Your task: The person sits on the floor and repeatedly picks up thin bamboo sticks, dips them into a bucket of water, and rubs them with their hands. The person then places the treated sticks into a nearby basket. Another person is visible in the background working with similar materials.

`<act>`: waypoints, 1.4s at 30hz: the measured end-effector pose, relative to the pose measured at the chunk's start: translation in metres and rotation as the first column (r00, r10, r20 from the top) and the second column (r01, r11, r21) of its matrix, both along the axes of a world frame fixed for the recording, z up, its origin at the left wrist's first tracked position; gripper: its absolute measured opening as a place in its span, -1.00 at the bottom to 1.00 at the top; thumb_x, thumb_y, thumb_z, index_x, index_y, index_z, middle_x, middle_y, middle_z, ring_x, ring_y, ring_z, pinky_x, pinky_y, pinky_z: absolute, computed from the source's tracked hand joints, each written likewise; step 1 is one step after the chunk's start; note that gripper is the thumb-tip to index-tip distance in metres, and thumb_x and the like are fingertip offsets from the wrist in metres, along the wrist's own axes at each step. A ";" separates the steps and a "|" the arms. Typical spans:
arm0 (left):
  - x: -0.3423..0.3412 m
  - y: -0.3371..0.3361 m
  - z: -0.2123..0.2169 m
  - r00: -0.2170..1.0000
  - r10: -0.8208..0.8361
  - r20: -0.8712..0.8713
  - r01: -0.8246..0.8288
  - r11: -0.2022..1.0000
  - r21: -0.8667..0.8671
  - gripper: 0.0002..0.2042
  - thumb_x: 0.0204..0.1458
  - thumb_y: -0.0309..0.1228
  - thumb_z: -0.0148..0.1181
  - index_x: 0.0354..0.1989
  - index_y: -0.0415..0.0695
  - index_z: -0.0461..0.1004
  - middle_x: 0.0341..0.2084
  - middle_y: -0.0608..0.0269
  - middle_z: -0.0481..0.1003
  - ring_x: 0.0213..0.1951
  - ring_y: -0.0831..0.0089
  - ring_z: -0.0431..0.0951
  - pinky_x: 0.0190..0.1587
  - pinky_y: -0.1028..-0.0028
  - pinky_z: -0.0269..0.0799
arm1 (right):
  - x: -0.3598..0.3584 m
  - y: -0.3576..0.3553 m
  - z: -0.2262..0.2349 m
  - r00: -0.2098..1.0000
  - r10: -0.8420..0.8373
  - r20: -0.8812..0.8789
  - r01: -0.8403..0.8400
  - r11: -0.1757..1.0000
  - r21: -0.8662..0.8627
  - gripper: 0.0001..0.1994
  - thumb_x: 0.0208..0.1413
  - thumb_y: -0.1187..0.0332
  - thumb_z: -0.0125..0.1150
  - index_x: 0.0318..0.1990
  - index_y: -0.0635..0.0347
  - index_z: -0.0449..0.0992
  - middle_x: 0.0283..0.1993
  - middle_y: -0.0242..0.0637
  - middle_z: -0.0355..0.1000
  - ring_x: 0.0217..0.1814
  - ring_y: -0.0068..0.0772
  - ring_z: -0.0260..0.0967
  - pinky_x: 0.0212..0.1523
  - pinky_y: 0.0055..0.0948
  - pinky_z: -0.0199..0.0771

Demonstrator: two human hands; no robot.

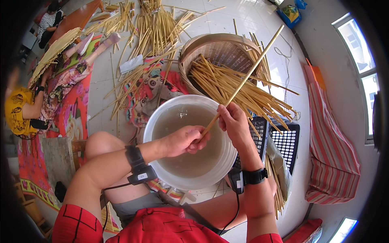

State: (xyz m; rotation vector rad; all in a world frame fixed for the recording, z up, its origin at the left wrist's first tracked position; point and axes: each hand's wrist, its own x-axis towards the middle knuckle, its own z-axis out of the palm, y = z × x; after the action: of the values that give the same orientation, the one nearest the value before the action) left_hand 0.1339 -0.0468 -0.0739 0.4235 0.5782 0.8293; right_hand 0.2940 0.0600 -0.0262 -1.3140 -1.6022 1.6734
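A long bamboo stick [243,81] is grasped at its near end by the clenched fingers of the left hand [184,139] and the right hand [234,121], above a white basin [150,121] of murky water; a woven basket [219,48] of sticks lies just beyond.

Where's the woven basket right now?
In the head view, the woven basket sits upper centre-right on the floor, just beyond the white basin, holding cane sticks.

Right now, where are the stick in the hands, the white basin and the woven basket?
stick [247,77], head view, mid-shaft above the right hand.
white basin [150,121], head view, left rim.
woven basket [221,50], head view, inner wall.
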 end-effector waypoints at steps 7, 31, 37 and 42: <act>-0.006 0.003 0.005 0.973 0.021 -0.231 -0.048 0.993 -0.112 -0.78 0.10 -0.35 -0.23 -0.35 -0.12 0.39 -0.63 0.43 0.25 -0.59 0.68 0.14 -0.60 0.63 0.00 | -0.003 -0.005 -0.002 0.998 0.055 -0.034 -0.055 0.998 0.009 -0.79 0.29 0.28 0.04 -0.31 0.24 0.36 -0.62 -0.47 0.25 -0.64 -0.67 0.16 -0.61 -0.64 0.14; 0.001 0.005 0.003 0.984 0.131 -0.120 -0.136 0.990 -0.029 -0.66 0.06 -0.48 -0.17 -0.02 -0.24 0.42 -0.39 0.13 0.53 -0.57 0.64 0.24 -0.46 0.62 0.20 | 0.005 0.004 -0.003 0.999 0.028 0.032 -0.030 0.998 0.051 -0.77 0.33 0.29 -0.09 -0.25 0.29 0.36 -0.57 -0.38 0.29 -0.60 -0.62 0.22 -0.57 -0.61 0.23; -0.004 0.004 -0.004 0.981 0.080 -0.174 -0.088 0.995 -0.036 -0.69 0.10 -0.47 -0.16 -0.04 -0.22 0.45 -0.44 0.23 0.50 -0.55 0.67 0.21 -0.46 0.64 0.18 | 0.005 0.003 -0.005 0.997 0.074 -0.027 -0.073 0.996 0.042 -0.77 0.30 0.27 -0.02 -0.29 0.26 0.38 -0.61 -0.43 0.30 -0.63 -0.66 0.25 -0.62 -0.61 0.23; -0.011 0.005 -0.007 0.991 0.030 -0.130 -0.030 1.000 0.004 -0.72 0.09 -0.47 -0.12 -0.07 -0.21 0.44 -0.49 0.30 0.45 -0.56 0.69 0.19 -0.48 0.66 0.15 | -0.001 0.000 -0.003 0.999 0.026 0.028 -0.027 0.998 0.050 -0.76 0.28 0.26 0.02 -0.35 0.25 0.37 -0.64 -0.45 0.29 -0.66 -0.67 0.22 -0.64 -0.61 0.20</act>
State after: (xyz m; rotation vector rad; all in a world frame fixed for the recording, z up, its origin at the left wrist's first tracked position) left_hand 0.1224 -0.0420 -0.0804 0.4741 0.7059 0.8349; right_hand 0.2931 0.0597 -0.0292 -1.3012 -1.6738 1.6260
